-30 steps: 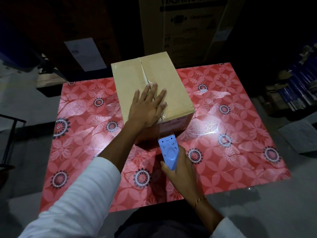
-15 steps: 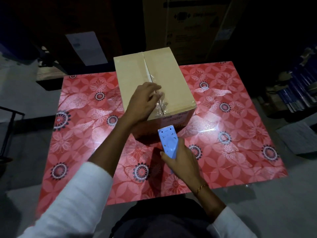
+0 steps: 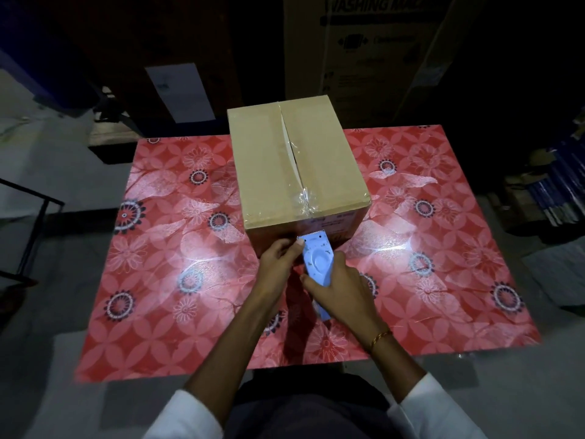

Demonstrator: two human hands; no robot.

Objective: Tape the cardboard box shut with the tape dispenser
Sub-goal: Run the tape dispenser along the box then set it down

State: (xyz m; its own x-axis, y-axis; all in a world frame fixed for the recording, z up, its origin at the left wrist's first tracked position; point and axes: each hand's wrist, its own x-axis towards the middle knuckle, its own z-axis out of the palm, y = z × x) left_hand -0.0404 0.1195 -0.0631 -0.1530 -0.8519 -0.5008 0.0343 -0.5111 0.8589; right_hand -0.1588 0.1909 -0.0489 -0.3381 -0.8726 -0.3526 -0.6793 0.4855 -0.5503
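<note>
A brown cardboard box (image 3: 262,172) stands on the red flowered table (image 3: 152,280), its top flaps closed along a centre seam with a narrow gap. Crinkled clear tape (image 3: 305,201) covers the seam's near end. My right hand (image 3: 340,289) grips a blue tape dispenser (image 3: 316,261), whose toothed edge points at the box's near face. My left hand (image 3: 278,264) is against the box's near face beside the dispenser's top, fingers pinched at the edge there; I cannot tell if it holds tape.
A large printed appliance carton (image 3: 373,49) stands behind the table. A white sheet (image 3: 180,90) hangs at the back left. Stacked items (image 3: 544,191) sit at the right, a black metal frame (image 3: 31,236) at the left.
My left hand left the box top and came down to the near face beside the dispenser. The dispenser rose closer to the box.
</note>
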